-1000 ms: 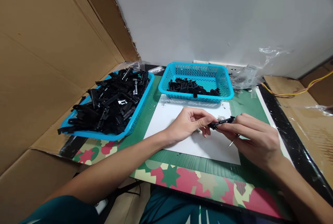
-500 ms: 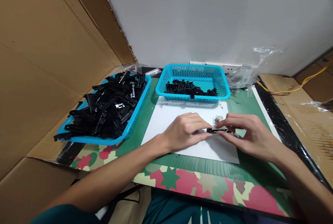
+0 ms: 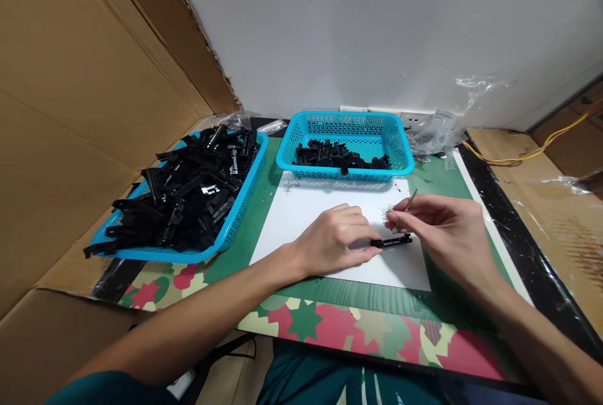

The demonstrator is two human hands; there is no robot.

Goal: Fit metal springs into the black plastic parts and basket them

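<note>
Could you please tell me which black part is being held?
The black part over the white paper, pinched by the left hand; those in the left basket and far basket are untouched.

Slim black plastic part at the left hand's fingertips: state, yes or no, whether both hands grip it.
No, only the left hand grips the black part, while the right hand pinches a thin silvery rod.

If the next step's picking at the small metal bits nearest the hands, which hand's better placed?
Right, likely: the right hand is beside the small metal bits, holding a thin metal tool. The left hand is occupied, gripping the black part.
</note>
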